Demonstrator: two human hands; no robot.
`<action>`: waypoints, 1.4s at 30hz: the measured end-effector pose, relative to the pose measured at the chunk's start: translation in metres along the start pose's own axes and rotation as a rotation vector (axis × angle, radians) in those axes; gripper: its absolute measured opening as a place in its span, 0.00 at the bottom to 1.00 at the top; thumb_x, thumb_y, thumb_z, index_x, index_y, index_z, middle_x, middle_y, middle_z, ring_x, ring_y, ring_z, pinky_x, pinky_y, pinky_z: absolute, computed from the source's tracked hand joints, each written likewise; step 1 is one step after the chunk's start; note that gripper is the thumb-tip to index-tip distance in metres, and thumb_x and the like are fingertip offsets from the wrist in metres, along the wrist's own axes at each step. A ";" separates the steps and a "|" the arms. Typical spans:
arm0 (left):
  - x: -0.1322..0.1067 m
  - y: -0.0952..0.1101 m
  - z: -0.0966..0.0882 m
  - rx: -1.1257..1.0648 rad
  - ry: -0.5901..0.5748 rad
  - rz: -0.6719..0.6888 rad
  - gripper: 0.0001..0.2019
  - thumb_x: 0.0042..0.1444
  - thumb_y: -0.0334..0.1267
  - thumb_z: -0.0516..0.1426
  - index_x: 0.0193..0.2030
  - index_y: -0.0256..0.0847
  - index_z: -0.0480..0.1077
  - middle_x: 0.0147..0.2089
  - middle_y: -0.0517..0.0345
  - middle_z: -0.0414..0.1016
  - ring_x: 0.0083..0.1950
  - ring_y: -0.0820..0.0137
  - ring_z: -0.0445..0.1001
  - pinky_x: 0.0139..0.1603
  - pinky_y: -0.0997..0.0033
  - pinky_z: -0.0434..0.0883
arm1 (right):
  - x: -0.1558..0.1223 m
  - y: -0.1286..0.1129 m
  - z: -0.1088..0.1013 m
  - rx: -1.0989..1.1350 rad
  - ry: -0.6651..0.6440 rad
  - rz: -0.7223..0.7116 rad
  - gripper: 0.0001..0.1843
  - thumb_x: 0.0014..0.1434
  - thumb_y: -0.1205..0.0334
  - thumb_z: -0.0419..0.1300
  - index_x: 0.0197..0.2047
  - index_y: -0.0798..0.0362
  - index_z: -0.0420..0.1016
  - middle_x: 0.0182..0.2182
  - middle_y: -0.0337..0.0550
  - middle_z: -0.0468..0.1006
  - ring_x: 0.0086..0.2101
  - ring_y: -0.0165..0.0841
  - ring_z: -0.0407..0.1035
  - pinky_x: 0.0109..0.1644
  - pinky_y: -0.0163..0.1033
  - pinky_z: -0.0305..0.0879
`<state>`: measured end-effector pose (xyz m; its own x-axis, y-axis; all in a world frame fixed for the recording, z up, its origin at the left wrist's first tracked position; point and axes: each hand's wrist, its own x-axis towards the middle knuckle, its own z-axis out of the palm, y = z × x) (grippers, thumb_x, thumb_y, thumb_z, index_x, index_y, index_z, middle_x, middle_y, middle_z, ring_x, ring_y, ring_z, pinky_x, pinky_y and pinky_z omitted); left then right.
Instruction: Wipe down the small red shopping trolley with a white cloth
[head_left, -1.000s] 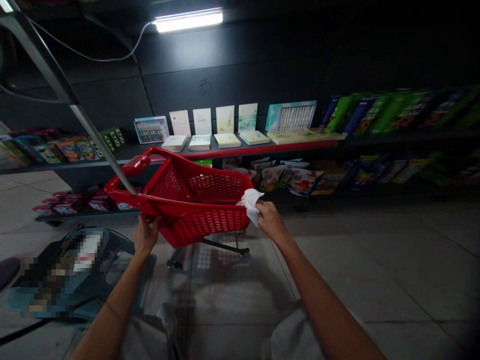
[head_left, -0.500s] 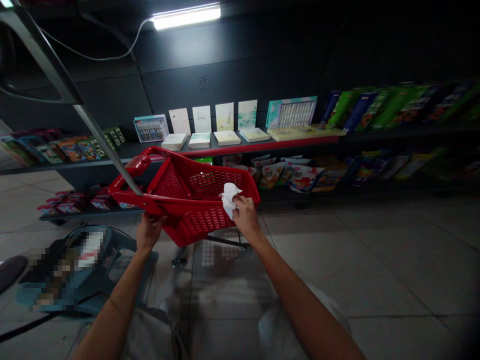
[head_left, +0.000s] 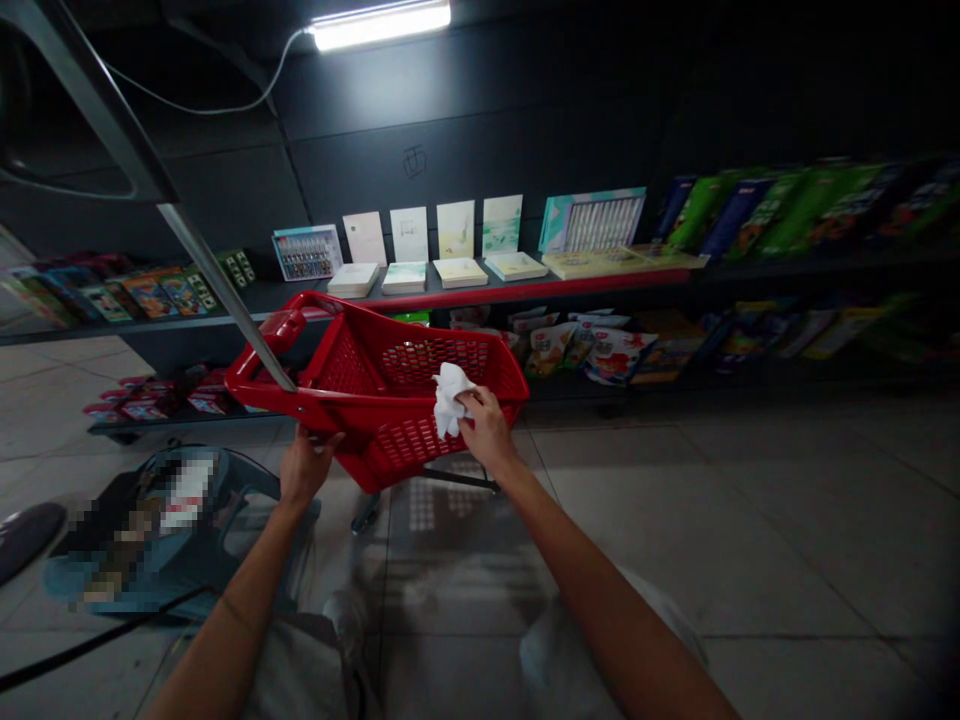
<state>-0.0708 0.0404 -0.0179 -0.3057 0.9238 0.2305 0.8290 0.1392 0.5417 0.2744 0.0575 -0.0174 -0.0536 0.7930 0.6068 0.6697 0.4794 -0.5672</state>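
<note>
A small red plastic shopping cart [head_left: 352, 408] stands in front of me, its side wall pierced with holes. My right hand [head_left: 487, 430] pinches a crumpled white cloth [head_left: 451, 398], perhaps a paper tissue, against the near top rim of the basket. Toward the handle end, my left hand [head_left: 306, 468] grips the cart from below; its fingertips are partly hidden behind the red plastic. A metal pole [head_left: 225, 290] slants up and left from the cart's corner near the handle.
Behind the cart runs a dark shelf with a red edge strip [head_left: 555, 288], holding notebooks [head_left: 460, 272], boxed pens [head_left: 600, 220] and snack bags [head_left: 619, 355]. A blue plastic stool [head_left: 247, 490] with blurred-out items stands at left. Grey tiles [head_left: 637, 500] cover the floor.
My right hand has slid the white cloth a little left along the cart's rim. My left hand keeps its place on the cart. The whole view has shifted slightly.
</note>
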 end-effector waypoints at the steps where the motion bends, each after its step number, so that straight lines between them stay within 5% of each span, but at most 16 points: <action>1: 0.000 -0.001 0.001 -0.014 -0.008 0.006 0.33 0.57 0.58 0.62 0.63 0.42 0.60 0.45 0.48 0.84 0.50 0.53 0.82 0.49 0.60 0.74 | 0.001 0.007 -0.004 -0.002 0.026 0.018 0.25 0.55 0.75 0.55 0.55 0.52 0.76 0.52 0.51 0.71 0.54 0.42 0.66 0.63 0.47 0.65; 8: 0.004 -0.015 0.019 -0.241 -0.066 0.122 0.40 0.58 0.48 0.64 0.70 0.40 0.50 0.47 0.48 0.83 0.44 0.61 0.83 0.44 0.65 0.77 | 0.001 0.043 -0.019 -0.025 0.225 0.213 0.23 0.57 0.67 0.58 0.56 0.57 0.74 0.51 0.55 0.72 0.52 0.44 0.69 0.61 0.49 0.66; 21: -0.001 0.004 0.028 -0.202 -0.038 0.051 0.40 0.57 0.48 0.65 0.70 0.40 0.52 0.48 0.45 0.82 0.46 0.58 0.83 0.46 0.63 0.77 | -0.009 -0.022 0.026 -0.001 0.055 0.105 0.21 0.56 0.74 0.57 0.52 0.53 0.75 0.53 0.53 0.70 0.52 0.44 0.69 0.61 0.49 0.67; 30: -0.004 0.015 0.034 -0.039 -0.041 0.011 0.38 0.61 0.55 0.60 0.70 0.38 0.50 0.52 0.38 0.80 0.56 0.49 0.79 0.50 0.56 0.74 | -0.012 -0.029 0.040 0.032 -0.047 0.057 0.26 0.55 0.76 0.60 0.57 0.55 0.73 0.56 0.53 0.71 0.56 0.43 0.68 0.63 0.48 0.67; 37: -0.004 0.021 0.030 -0.015 -0.074 0.042 0.38 0.63 0.56 0.57 0.69 0.34 0.49 0.53 0.33 0.79 0.56 0.46 0.78 0.48 0.56 0.73 | -0.015 -0.002 0.026 -0.028 -0.045 0.019 0.30 0.55 0.77 0.55 0.59 0.49 0.74 0.56 0.49 0.72 0.53 0.41 0.70 0.61 0.44 0.66; 42: 0.000 0.018 0.034 -0.060 -0.038 0.073 0.37 0.62 0.54 0.58 0.68 0.33 0.51 0.51 0.33 0.79 0.53 0.48 0.80 0.47 0.58 0.74 | -0.008 0.053 -0.005 -0.070 0.203 0.208 0.18 0.55 0.71 0.56 0.47 0.55 0.80 0.48 0.54 0.75 0.48 0.42 0.71 0.57 0.46 0.67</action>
<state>-0.0404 0.0547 -0.0355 -0.2261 0.9439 0.2408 0.8187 0.0502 0.5720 0.3141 0.0749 -0.0502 0.2342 0.7767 0.5847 0.7007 0.2821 -0.6554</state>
